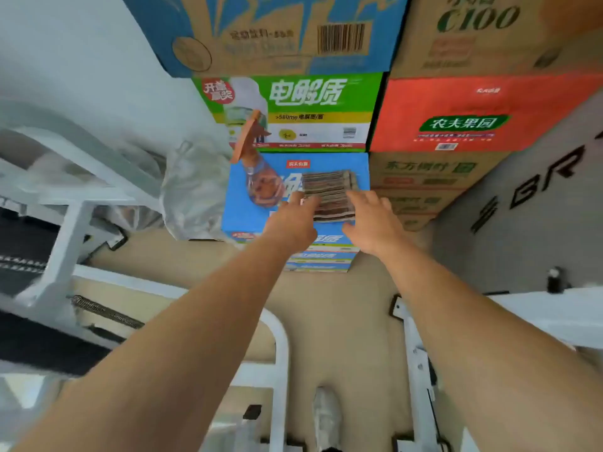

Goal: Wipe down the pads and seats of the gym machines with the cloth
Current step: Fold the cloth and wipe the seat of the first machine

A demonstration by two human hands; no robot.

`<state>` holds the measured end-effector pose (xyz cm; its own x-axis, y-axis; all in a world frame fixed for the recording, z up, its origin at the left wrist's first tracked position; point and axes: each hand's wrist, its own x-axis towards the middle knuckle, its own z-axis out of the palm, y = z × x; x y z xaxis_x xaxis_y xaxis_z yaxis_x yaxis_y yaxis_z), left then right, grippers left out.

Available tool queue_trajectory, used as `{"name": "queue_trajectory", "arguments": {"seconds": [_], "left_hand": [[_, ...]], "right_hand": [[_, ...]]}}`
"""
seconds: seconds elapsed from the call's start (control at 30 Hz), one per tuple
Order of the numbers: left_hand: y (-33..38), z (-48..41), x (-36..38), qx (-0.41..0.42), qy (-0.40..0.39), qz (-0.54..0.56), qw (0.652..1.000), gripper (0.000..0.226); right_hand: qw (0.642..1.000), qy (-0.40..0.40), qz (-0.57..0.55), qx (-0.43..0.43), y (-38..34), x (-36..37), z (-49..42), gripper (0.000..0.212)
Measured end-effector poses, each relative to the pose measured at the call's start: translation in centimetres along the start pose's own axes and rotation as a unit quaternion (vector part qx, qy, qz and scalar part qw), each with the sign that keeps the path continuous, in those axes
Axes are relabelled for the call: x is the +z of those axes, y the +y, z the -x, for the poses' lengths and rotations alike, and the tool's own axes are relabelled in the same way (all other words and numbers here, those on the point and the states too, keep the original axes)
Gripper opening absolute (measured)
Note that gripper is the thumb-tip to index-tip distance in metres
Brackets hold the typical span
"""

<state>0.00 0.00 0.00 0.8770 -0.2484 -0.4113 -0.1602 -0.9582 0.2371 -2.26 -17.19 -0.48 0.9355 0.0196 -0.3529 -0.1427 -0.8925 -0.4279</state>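
A folded striped brown-and-grey cloth (329, 190) lies flat on top of a low blue carton (241, 207). Both my arms reach forward to it. My left hand (290, 220) has its fingertips at the cloth's left edge, and my right hand (375, 220) touches the right edge with its fingers stretched out. Neither hand visibly curls round the cloth. A clear spray bottle (261, 177) with an orange trigger stands on the same carton, just left of the cloth. A dark machine pad (29, 243) shows at the far left behind a white frame.
Drink cartons are stacked high behind the blue one: green (293, 112), red (456, 115) and brown (421, 181). A clear plastic bag (192, 190) slumps at the left. White machine frames (65, 243) flank me, with a spring (104, 311). The beige floor (342, 321) lies below.
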Motion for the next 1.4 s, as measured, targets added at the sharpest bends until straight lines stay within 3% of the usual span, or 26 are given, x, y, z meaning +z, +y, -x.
{"name": "queue_trajectory", "arguments": {"seconds": [0.17,0.23,0.33,0.43,0.57,0.73,0.83,0.97,1.13,1.27,1.4], "left_hand": [[0.0,-3.1,3.2,0.000,0.065,-0.033,0.997,0.048],[-0.3,-3.4,3.3,0.010,0.101,0.004,0.995,0.034],[-0.4,-2.1,1.9,0.013,0.125,0.082,0.989,0.019],[-0.3,0.5,-0.5,0.005,0.137,0.147,0.980,0.018],[0.2,5.6,-5.1,-0.010,0.147,0.238,0.960,0.018],[-0.9,15.1,-11.9,-0.016,0.174,0.311,0.934,0.024],[-2.9,21.5,-15.1,0.024,0.161,0.330,0.930,0.020],[-6.5,31.1,-18.6,0.069,0.188,0.340,0.919,0.015],[-13.0,45.6,-21.9,0.104,0.193,0.377,0.900,0.028],[-21.1,56.0,-22.0,0.084,0.121,0.401,0.904,0.032],[-29.4,63.1,-19.9,0.015,0.076,0.270,0.960,0.022]], "right_hand": [[0.998,0.047,0.046,-0.018,1.5,4.7,-2.1,0.059],[0.995,0.087,0.041,-0.013,1.7,5.4,-2.2,0.053],[0.996,0.084,0.017,-0.005,0.9,5.0,-1.2,0.041],[0.997,0.072,0.005,-0.008,-0.9,3.1,0.5,0.039],[0.992,0.077,-0.094,-0.046,-5.0,-0.4,4.2,0.018],[0.965,0.114,-0.236,-0.022,-11.8,-5.6,11.9,0.010],[0.941,0.161,-0.296,-0.015,-16.9,-8.5,17.2,0.009],[0.918,0.201,-0.339,-0.033,-26.2,-11.5,24.9,0.016],[0.910,0.216,-0.343,-0.092,-38.6,-11.1,35.1,0.018],[0.928,0.178,-0.291,-0.149,-45.7,-7.8,41.3,0.012],[0.953,0.062,-0.245,-0.169,-50.2,-3.3,46.3,0.020]]}}
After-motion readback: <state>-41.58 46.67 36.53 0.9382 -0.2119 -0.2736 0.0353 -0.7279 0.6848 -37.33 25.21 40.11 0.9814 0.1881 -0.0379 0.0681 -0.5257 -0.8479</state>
